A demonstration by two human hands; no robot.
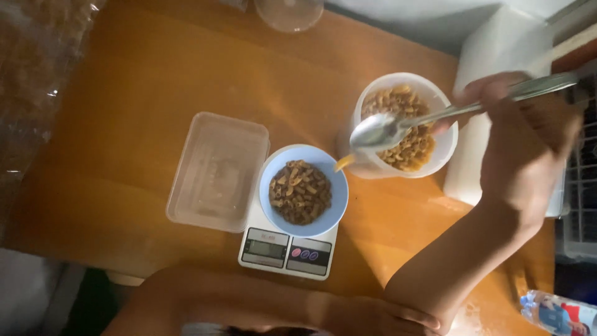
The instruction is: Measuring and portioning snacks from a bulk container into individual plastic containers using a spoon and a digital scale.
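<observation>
sitting on the kitchen scale (285, 239), the blue bowl (303, 190) already held a good heap of dry pasta, while plenty more remained in the white tub (404, 124) just beside it. one pasta piece (344, 162) hung between them under the near-empty spoon (379, 129). the right hand (525, 140), off to the right, was clenched on the spoon's handle; the left hand wasn't in view.

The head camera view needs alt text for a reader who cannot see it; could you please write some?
Seen from above, the right hand holds a metal spoon over a white tub of pasta, with one piece dropping toward a blue bowl of pasta on a white kitchen scale. A clear plastic container sits beside it on the wooden table. The left hand is not visible.
</observation>
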